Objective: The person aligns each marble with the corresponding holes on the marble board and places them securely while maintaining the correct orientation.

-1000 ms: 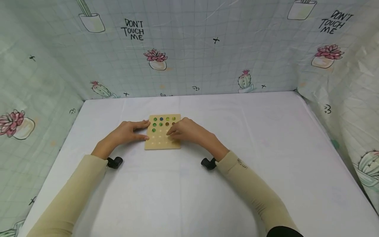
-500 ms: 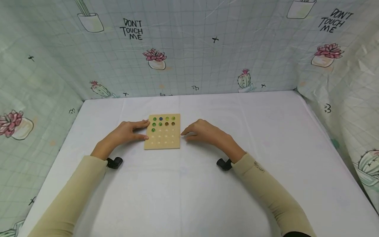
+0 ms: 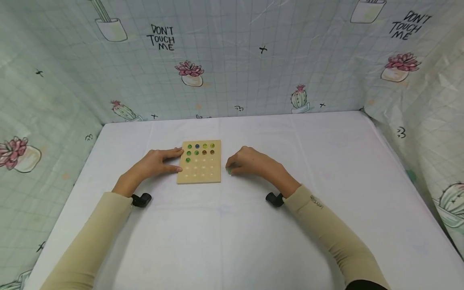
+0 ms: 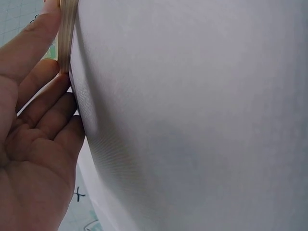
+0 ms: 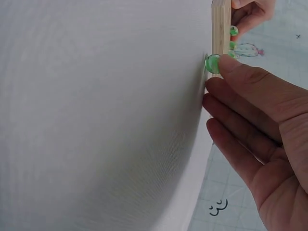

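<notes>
A square wooden board (image 3: 204,168) with rows of shallow hollows lies on the table. Green, blue, yellow-green and brown marbles fill its two far rows, and one green marble (image 3: 187,160) sits at the left of the third. My left hand (image 3: 156,162) rests against the board's left edge, thumb and forefinger spread apart; the left wrist view shows its fingers touching the side (image 4: 67,36). Just right of the board, my right hand (image 3: 250,163) pinches a green marble (image 5: 213,63) at the thumb tip, close to the tabletop. The forefinger's tip is partly hidden behind that marble.
A white cloth (image 3: 203,233) covers the table. Behind and beside it hangs a printed curtain (image 3: 232,60) with cactus drawings. Black wrist cameras, one at the left cuff (image 3: 141,199) and one at the right (image 3: 274,199), sit low over the cloth.
My right hand has left the board, moving right onto the table beside it, and its fingers have closed on a green marble. My left hand has stayed at the board's edge.
</notes>
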